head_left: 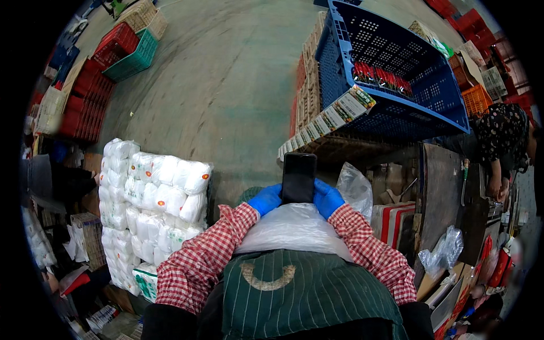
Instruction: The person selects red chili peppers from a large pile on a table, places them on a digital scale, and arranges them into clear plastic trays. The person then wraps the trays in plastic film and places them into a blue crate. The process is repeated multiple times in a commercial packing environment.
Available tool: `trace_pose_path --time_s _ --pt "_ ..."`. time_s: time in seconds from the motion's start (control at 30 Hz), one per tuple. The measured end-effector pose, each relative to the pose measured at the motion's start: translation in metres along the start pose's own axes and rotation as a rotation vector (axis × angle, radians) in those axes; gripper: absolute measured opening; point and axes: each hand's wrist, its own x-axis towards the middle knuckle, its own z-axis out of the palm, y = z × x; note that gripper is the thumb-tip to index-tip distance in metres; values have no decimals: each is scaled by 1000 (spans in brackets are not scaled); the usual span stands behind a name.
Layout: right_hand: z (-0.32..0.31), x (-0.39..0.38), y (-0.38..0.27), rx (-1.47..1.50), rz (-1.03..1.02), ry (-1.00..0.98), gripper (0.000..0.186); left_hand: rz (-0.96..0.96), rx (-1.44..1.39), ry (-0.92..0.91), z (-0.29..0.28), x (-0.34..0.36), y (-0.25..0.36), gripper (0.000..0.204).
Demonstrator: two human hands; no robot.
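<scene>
1. Head view: smartphone [299, 177] upright between both hands, dark face showing; it's the landmark.
2. Left hand [265, 199], blue-gloved, grips its left edge; right hand [328, 198], same glove, grips its right edge. Both narrow, holding.
3. Below phone: translucent plastic sheet [292, 229] over the lap. Contact with phone: can't tell.
4. Upper right of phone: blue perforated crate [408, 109] with red-filled packs [382, 78].
5. Step, my read: two-handed phone hold. Next move calls for one hand keeping grip if the other lets go.
</scene>
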Motion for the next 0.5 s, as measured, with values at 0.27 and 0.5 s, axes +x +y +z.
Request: trace_pose_path --time_s 0.27,0.5 --pt "-3 -5 1 -16 -59 47 36 -27 37 -80 -3 3 8 41" --pt "-11 -5 4 -2 -94 61 35 -72 -57 -78 0 0 31 44"
